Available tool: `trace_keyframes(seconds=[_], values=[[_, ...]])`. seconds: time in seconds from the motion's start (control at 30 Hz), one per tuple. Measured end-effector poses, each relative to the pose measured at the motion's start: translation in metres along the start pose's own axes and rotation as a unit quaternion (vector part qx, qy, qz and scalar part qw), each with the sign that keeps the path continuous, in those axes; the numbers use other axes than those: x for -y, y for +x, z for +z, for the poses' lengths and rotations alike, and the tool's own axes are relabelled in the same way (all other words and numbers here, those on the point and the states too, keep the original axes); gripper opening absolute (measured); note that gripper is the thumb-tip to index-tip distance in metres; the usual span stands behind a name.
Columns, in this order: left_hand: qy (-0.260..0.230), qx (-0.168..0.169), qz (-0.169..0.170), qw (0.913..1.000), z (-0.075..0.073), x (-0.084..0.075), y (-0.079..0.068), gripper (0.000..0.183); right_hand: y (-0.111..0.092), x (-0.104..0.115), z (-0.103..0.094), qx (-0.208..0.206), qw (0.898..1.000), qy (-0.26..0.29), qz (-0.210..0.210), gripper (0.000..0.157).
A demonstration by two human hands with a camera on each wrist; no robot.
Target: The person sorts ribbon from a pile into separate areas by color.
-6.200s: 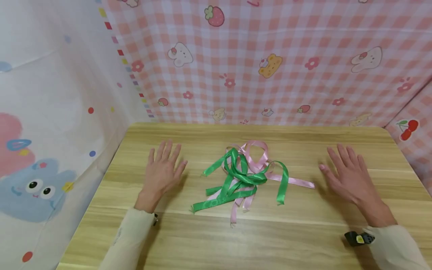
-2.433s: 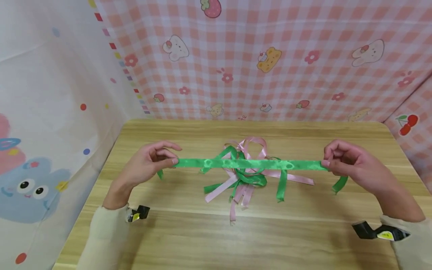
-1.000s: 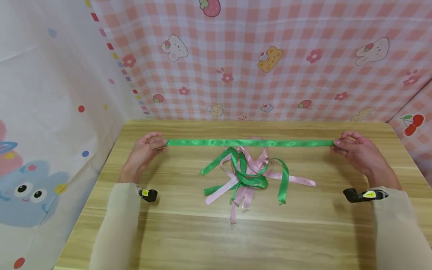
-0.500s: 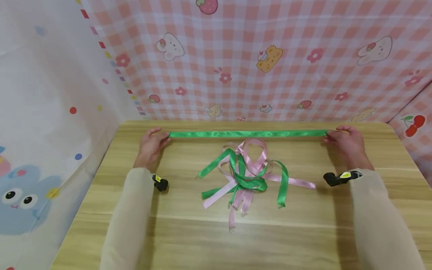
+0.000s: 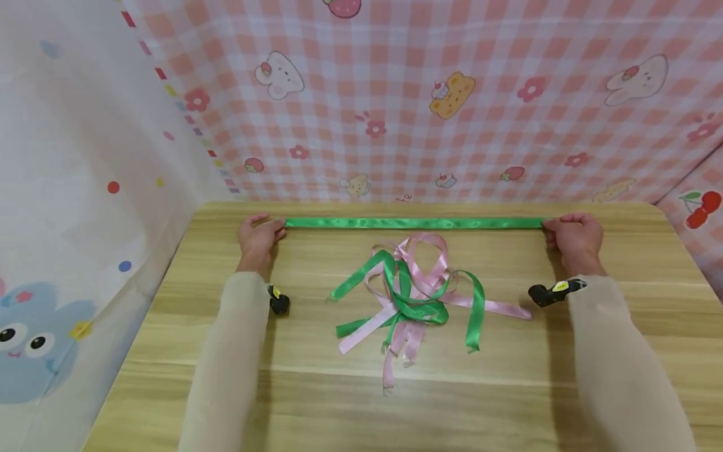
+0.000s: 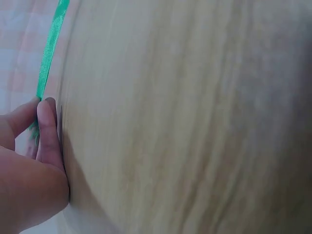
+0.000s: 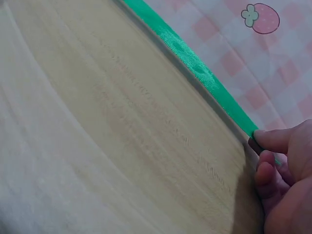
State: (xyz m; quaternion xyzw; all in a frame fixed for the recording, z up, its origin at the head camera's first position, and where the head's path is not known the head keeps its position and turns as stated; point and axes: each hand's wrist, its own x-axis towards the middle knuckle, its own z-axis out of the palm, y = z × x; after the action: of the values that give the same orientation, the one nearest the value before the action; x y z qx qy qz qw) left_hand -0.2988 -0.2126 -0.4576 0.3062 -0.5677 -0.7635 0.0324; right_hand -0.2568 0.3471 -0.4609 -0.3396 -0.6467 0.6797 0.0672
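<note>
A green satin ribbon (image 5: pixel 415 223) is stretched straight from side to side near the table's back edge. My left hand (image 5: pixel 259 238) pinches its left end between thumb and fingers, seen closer in the left wrist view, where the ribbon (image 6: pixel 49 53) runs up from the fingertips. At the other end my right hand (image 5: pixel 577 238) pinches it too; in the right wrist view the ribbon (image 7: pixel 183 53) leads away from the thumb. Nearer to me lies a loose tangle of green ribbons (image 5: pixel 420 307) and pink ribbons (image 5: pixel 435 270), their ends spread out.
The wooden table (image 5: pixel 429 408) has rounded back corners. A pink checked cloth (image 5: pixel 407 81) with cartoon prints hangs right behind it, and a white printed cloth (image 5: pixel 73 163) hangs on the left. Small black wrist cameras (image 5: pixel 545 294) sit at the sleeves.
From lying flat, both hands have taken a green ribbon off the pile, pulled it taut and carried it to the table's back edge. In the last half second they barely moved.
</note>
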Motion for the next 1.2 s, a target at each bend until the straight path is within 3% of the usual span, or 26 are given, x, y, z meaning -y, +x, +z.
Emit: trace_keyframes(seconds=[0.27,0.4,0.53,0.93,1.0,1.1,1.2], values=[[0.01,-0.02,0.019,0.9996,0.005,0.007,0.004,0.054,0.003,-0.005,0.001,-0.034,0.999,-0.035,-0.012,0.033],[0.041,-0.019,0.022,0.9987,0.005,0.008,0.003,0.053,0.003,-0.005,0.001,-0.035,0.998,-0.049,-0.009,0.033],[0.058,-0.016,0.038,0.9974,0.003,0.008,0.0,0.054,0.0,-0.003,0.001,-0.03,0.998,-0.047,-0.002,0.034],[0.008,0.0,0.087,0.9962,-0.002,0.014,-0.011,0.064,-0.018,-0.007,-0.007,0.019,1.0,-0.002,-0.015,0.044],[0.051,-0.009,0.103,0.9933,-0.001,0.013,-0.017,0.063,-0.022,-0.008,-0.006,0.034,0.998,-0.028,-0.033,0.041],[0.127,-0.007,0.139,0.9821,0.001,0.012,-0.029,0.058,-0.033,-0.01,-0.001,0.066,0.986,-0.118,-0.095,0.031],[0.191,0.028,0.185,0.9635,0.007,0.013,-0.046,0.053,-0.048,-0.014,0.01,0.11,0.956,-0.205,-0.178,0.023]])
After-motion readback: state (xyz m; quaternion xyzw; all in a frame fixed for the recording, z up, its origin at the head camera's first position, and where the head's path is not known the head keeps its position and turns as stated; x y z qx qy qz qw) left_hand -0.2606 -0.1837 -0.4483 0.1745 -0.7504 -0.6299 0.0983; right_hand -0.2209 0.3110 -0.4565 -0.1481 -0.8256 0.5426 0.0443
